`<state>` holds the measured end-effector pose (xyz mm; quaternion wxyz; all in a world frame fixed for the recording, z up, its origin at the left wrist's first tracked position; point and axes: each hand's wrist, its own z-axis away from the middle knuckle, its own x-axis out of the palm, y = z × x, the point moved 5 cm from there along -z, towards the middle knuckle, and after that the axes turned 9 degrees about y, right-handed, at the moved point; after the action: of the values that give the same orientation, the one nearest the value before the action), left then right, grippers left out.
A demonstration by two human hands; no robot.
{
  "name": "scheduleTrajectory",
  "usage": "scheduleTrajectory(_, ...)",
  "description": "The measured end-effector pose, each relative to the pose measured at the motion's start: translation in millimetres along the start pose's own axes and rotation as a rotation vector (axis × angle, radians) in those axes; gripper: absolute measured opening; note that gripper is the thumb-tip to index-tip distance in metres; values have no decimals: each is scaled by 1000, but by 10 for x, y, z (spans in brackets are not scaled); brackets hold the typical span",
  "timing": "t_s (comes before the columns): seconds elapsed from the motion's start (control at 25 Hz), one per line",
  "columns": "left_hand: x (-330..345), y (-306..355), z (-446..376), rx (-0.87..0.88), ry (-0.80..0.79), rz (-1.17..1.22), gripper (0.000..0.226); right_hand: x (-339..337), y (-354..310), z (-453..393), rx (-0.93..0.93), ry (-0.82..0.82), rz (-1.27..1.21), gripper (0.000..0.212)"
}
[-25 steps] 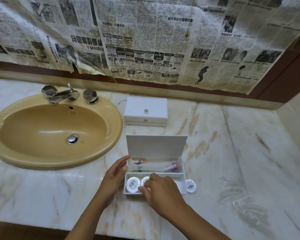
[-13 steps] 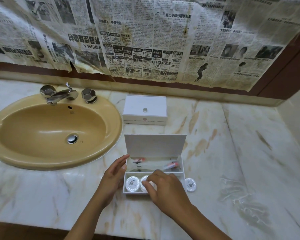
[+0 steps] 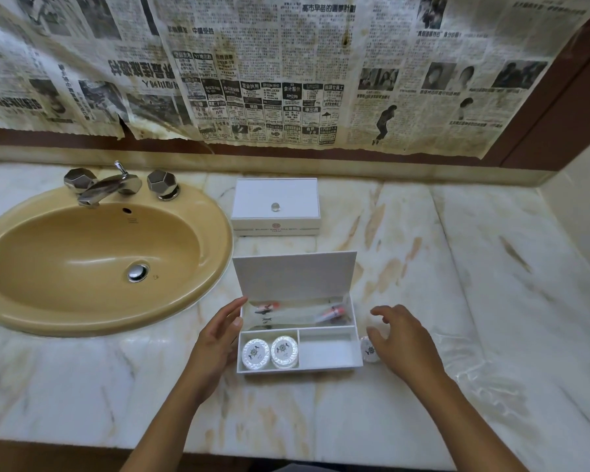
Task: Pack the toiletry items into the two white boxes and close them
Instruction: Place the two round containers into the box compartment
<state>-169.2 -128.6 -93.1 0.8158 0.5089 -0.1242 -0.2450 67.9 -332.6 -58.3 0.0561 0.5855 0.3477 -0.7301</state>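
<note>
Open white box point(image 3: 327, 352) sits on the marble counter point(image 3: 491, 301), near its front edge, just right of the yellow-tan sink point(image 3: 92, 257). Hinged lid point(image 3: 295, 275) stands upright at the back. Interior is divided: one long rear compartment, two front compartments.

Rear compartment holds clear-wrapped items with orange-red ends point(image 3: 332, 313); exact type not readable. Front left compartment holds two round white wrapped soaps point(image 3: 269, 352) side by side, touching. Front right compartment point(image 3: 327, 350) shows only its white floor.

Third round wrapped soap point(image 3: 368, 350) lies on the counter just outside the box's right wall, partly covered by the right hand.

Left hand point(image 3: 215, 342): fingers straight and relaxed, together, lying along the box's left wall, fingertips at its rear corner. Grips nothing.

Right hand point(image 3: 401, 342): over the loose soap, fingers spread and loosely curved, thumb tip at the soap's edge. Contact cannot be confirmed; no closed grip visible.

Second white box point(image 3: 276, 207) is shut, with a small round knob point(image 3: 275, 206) on the lid, standing behind the open box, nearer the wall and apart from it.

Crumpled clear plastic wrap point(image 3: 474, 366) lies on the counter right of the right hand. Chrome faucet point(image 3: 103, 185) at the sink's rear. Newspaper sheets point(image 3: 286, 69) cover the wall above.
</note>
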Motion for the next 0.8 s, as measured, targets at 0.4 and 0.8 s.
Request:
scheduleTrajectory(0.4,2,-29,-15,-2,2,-1,33,271,68,118,-32,-171,118,36)
scheduleTrajectory(0.8,14,22,11,-4,3,13,33,-384,-393,47,-107,247,-91,37)
